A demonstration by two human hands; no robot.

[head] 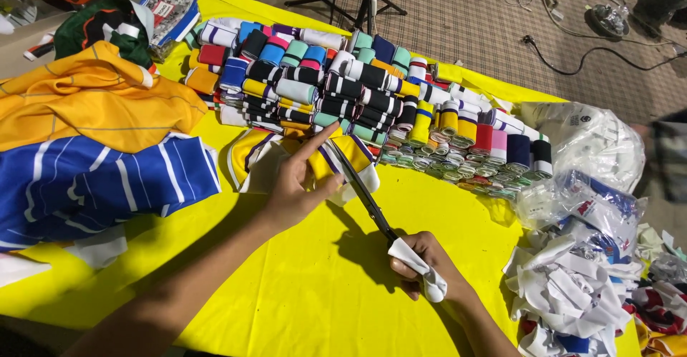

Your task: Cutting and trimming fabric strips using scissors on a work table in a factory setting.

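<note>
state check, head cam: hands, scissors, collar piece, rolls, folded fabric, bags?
left hand: flat on the collar piece, index finger extended, pinning it
right hand: closed on the scissors' cloth-wrapped handles
scissors: blades at the collar piece; how far open, cannot tell
collar piece: yellow and white, lying flat
trim rolls: rolled, stacked in rows
folded fabric: piled, yellow over blue striped
plastic bags: crumpled, filled

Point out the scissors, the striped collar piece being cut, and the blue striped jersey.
scissors point(365, 194): head view, on the dark blades near the pivot.
striped collar piece point(356, 149): head view, on its yellow band right of the blades.
blue striped jersey point(93, 185): head view, on the middle of the folded cloth.
</note>
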